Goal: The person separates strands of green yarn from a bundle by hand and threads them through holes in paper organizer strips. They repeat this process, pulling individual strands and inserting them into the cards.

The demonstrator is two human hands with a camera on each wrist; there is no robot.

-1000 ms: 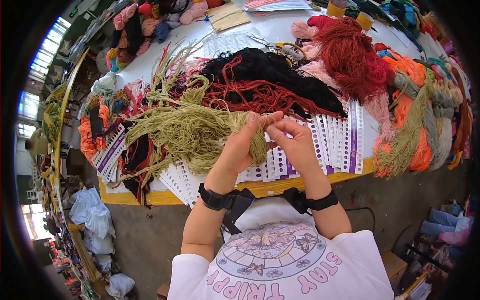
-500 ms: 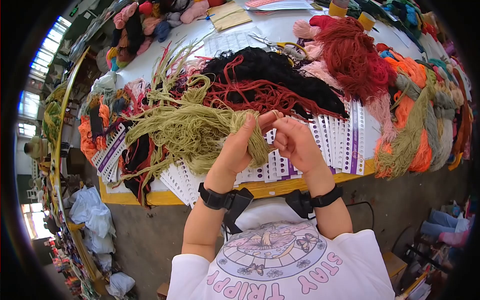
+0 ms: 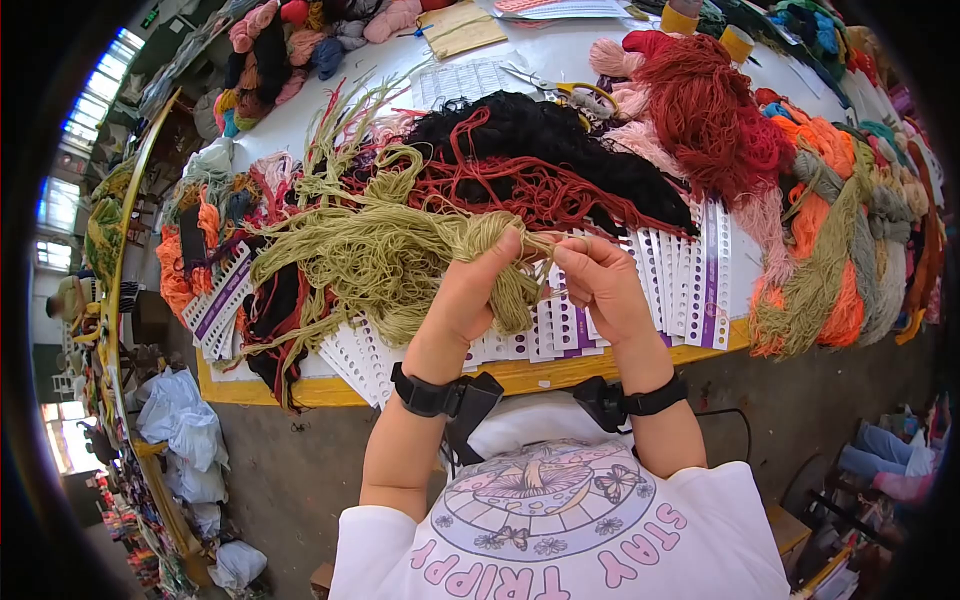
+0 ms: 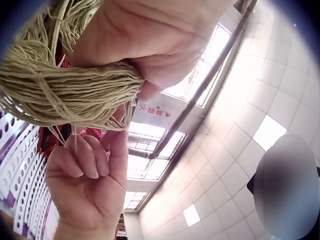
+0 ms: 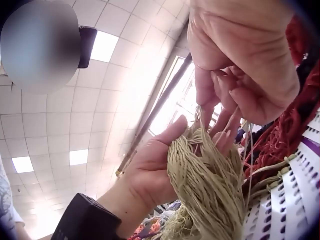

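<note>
An olive-green skein of thread (image 3: 350,250) lies in a loose tangle, its right end lifted in the left hand (image 3: 478,290). That hand grips the thick loop of strands (image 4: 75,95), thumb on the near side and fingers behind it. Just to the right, the right hand (image 3: 610,290) pinches a few thin strands at the loop's end between thumb and curled fingers. In the right wrist view these strands (image 5: 235,117) run from the pinch down to the bundle. Both hands are close together, above the perforated white cards (image 3: 560,330).
Behind the skein lie dark red thread (image 3: 500,185) and black thread (image 3: 540,140). Yellow-handled scissors (image 3: 590,97) and a printed sheet (image 3: 465,80) are farther back. Red thread (image 3: 700,110) and orange thread (image 3: 835,310) heap up on the right. The table's yellow edge (image 3: 290,392) runs in front.
The right hand moved slightly away from the left hand, then back to the strands, and is now a little farther right. The left thumb has shifted over the loop, and strands now stretch between both hands.
</note>
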